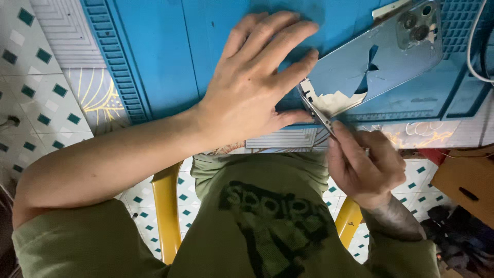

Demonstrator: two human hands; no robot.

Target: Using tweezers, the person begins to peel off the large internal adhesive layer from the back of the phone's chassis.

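Head view: blue phone, rear glass cracked w/ gaps.

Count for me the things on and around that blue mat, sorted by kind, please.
Phones with cracked back glass: 1
Thin metal tools, held in the right hand: 1
Blue work mats, under the left hand: 1
White cables: 1
Yellow chairs: 1
Total: 5
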